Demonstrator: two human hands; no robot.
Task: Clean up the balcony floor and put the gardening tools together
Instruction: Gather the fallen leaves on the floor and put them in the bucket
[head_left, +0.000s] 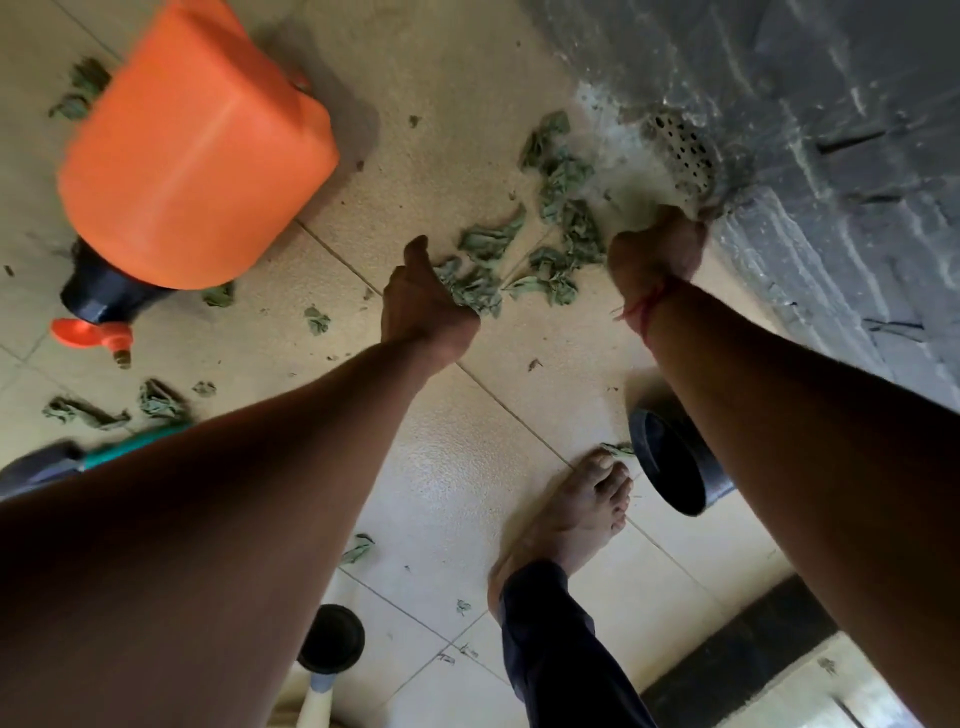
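Note:
Dry green leaves (550, 228) lie in a loose heap on the beige tiled floor (447, 467), between my two hands. My left hand (423, 304) is on the floor at the heap's near left edge, its fingers curled round a clump of leaves. My right hand (657, 249) is at the heap's right side, fingers curled down by the drain; what it holds is hidden. An orange sprayer (192, 150) with a black cap and orange nozzle lies on its side at the upper left.
A perforated drain cover (685, 150) sits by the grey wall. A black pot (670, 462) lies on its side beside my bare foot (576, 514). A teal-handled tool (124, 449) lies at the left, more scattered leaves (88, 410) near it. A black-topped object (332, 639) stands at the bottom.

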